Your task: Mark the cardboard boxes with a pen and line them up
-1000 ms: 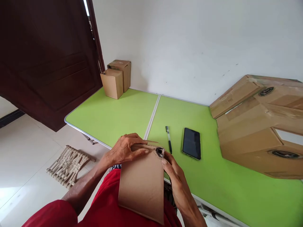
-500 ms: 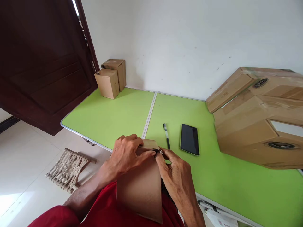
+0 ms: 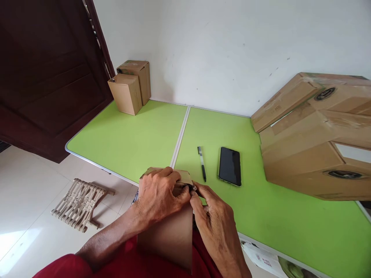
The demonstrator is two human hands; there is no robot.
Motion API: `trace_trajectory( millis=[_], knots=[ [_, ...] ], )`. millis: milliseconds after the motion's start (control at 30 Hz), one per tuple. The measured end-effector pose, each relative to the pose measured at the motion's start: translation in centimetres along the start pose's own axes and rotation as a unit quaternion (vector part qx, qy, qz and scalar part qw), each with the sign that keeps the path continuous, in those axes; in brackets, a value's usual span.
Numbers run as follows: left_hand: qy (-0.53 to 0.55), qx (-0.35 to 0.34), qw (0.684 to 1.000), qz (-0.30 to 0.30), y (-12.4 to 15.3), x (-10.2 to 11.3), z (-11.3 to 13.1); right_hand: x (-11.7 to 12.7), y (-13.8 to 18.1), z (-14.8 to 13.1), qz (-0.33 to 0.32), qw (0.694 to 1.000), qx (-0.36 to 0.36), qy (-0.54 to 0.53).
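A brown cardboard box point(image 3: 171, 239) leans against my red shirt at the table's near edge, with one flat face toward me. My left hand point(image 3: 162, 191) grips its upper end, fingers over the top and thumb pushed in at a dark gap under the flap. At the right corner of that end, my right hand point(image 3: 213, 214) pinches the folded cardboard edge between thumb and fingers. What lies inside the gap is hidden. Just beyond my right hand a pen point(image 3: 202, 164) lies on the table, and beside it a dark phone point(image 3: 230, 166) rests screen up.
The green folding table point(image 3: 130, 139) has a pale seam across it. Two small cardboard boxes point(image 3: 126, 94) stand at the back left. Large taped cartons point(image 3: 313, 143) fill the right side. A woven stool point(image 3: 78, 204) is on the floor at left, near a dark door point(image 3: 55, 69).
The left hand's fingers have shifted on the box's upper end, and more of its top now shows to the left. My right hand keeps its pinch. The view has moved slightly.
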State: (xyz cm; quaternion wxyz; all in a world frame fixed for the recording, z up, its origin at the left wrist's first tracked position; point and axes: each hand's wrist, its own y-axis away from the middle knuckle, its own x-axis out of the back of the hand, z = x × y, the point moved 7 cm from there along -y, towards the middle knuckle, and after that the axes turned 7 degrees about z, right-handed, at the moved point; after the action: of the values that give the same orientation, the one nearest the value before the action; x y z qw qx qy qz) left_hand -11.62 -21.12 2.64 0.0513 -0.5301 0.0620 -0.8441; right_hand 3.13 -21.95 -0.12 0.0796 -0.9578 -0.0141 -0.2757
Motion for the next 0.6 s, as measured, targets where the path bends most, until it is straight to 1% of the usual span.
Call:
trace_trajectory(
  millis=[100, 233, 333, 400, 433, 500, 567, 600],
  knots=[
    [-0.001, -0.005, 1.000, -0.003, -0.1, 0.1, -0.2, 0.0, -0.1, 0.1, -0.004, 1.000, -0.014, -0.012],
    [0.050, -0.003, 0.999, -0.019, -0.1, 0.6, -0.6, 0.0, 0.3, 0.6, -0.010, 0.999, -0.018, -0.044],
    [0.047, 0.013, 0.999, -0.008, 0.0, 0.9, -0.7, 0.0, 0.2, 1.7, -0.049, 0.995, -0.033, -0.077],
    [0.020, 0.022, 1.000, 0.003, 0.1, 0.9, -0.5, 0.3, -0.7, 3.1, -0.069, 0.993, -0.064, -0.066],
    [0.008, 0.025, 1.000, 0.005, 0.1, 0.9, -0.5, 0.5, -1.5, 4.0, -0.066, 0.994, -0.080, -0.037],
    [-0.004, 0.021, 1.000, -0.008, 0.1, 0.8, -0.5, 1.1, -3.6, 5.7, -0.036, 0.992, -0.101, 0.062],
    [0.010, -0.004, 0.999, -0.042, 0.1, 0.8, -0.6, 1.2, -5.9, 7.0, -0.004, 0.981, -0.109, 0.163],
    [0.024, -0.024, 0.997, -0.062, 0.1, 0.8, -0.7, 0.9, -7.0, 7.5, 0.000, 0.973, -0.117, 0.200]
  ],
)
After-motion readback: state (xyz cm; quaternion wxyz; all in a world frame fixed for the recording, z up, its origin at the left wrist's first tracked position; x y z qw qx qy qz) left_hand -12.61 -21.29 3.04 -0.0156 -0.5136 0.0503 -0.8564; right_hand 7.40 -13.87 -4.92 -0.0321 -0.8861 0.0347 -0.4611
